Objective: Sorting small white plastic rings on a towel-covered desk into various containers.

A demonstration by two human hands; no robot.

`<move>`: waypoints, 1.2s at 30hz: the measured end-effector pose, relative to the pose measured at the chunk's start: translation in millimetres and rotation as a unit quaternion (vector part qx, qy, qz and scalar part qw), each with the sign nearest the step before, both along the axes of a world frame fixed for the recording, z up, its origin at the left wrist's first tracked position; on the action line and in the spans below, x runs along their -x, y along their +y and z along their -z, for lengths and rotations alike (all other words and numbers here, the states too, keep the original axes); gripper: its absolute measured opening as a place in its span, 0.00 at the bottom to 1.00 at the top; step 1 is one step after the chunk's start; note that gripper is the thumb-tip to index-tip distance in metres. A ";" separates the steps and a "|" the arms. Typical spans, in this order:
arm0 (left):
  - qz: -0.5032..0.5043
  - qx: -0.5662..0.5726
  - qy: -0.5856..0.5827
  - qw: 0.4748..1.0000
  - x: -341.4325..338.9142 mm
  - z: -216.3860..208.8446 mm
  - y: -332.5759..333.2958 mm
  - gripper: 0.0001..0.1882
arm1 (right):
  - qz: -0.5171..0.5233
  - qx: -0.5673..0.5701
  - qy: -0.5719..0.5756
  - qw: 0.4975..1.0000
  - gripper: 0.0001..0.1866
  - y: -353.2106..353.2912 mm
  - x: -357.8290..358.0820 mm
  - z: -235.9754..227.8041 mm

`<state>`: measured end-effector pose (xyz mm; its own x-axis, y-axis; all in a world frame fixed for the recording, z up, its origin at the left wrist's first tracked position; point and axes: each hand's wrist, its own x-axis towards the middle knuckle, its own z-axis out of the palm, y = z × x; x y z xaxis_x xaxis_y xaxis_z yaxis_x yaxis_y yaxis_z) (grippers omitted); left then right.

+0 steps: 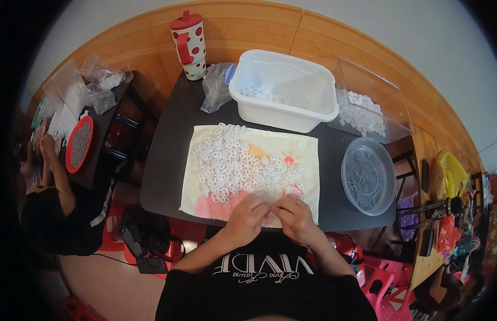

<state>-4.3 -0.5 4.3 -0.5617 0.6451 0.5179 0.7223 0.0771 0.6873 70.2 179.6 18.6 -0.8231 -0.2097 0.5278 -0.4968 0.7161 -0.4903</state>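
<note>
A: State the position of the hands.

B: The left hand (247, 214) and the right hand (294, 214) meet at the near edge of the cloth (307, 155), fingers curled inward, fingertips close together. Whether they pinch one of the small white rings (232, 160) cannot be told; the fingers hide the spot.

A: Where are the rings?

B: Spread in a dense heap over the middle of the cloth, from its far left corner down to the hands. The cloth is pale yellow with pink patches along its near edge and lies at the near edge of the dark table (168, 160).

A: List the containers.

B: A white rectangular tub (312, 112) stands at the far edge of the table, with a few white pieces inside. A crumpled clear bag (213, 88) lies just left of it. A white tumbler with red dots (188, 45), red lid and handle, stands at the far left corner. A round clear lid (367, 175) rests at the right edge. A clear rectangular tray (387, 101) holding white pieces sits at the far right corner.

A: Surroundings?

B: Wooden floor (248, 27) beyond the table. On the left, a second person (50, 208) sits at another dark table bearing a red round tray (80, 143) and clear bags.
</note>
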 end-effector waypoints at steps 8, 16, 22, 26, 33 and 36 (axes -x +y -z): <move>0.006 0.033 0.052 0.998 -0.3 -1.3 0.9 0.11 | -0.026 0.000 -0.025 0.999 0.13 1.0 0.5 -3.2; 0.026 0.069 0.048 0.996 -2.0 -8.3 -0.4 0.10 | -0.050 -0.037 -0.031 0.998 0.13 2.5 0.6 -8.3; 0.016 0.040 0.020 0.999 2.0 -4.1 -2.5 0.15 | -0.029 0.016 -0.055 0.998 0.12 3.6 4.1 -2.7; -0.008 0.016 -0.046 0.999 1.7 -10.7 -0.2 0.17 | -0.022 0.091 -0.036 0.995 0.12 13.5 1.2 -9.5; -0.002 -0.002 -0.019 1.000 1.1 -2.4 -4.7 0.15 | 0.293 -0.057 0.211 0.931 0.04 118.7 50.0 -136.0; 0.000 -0.013 -0.009 1.000 0.8 -1.7 -5.3 0.15 | 0.332 -0.033 0.199 0.921 0.03 157.1 76.9 -160.9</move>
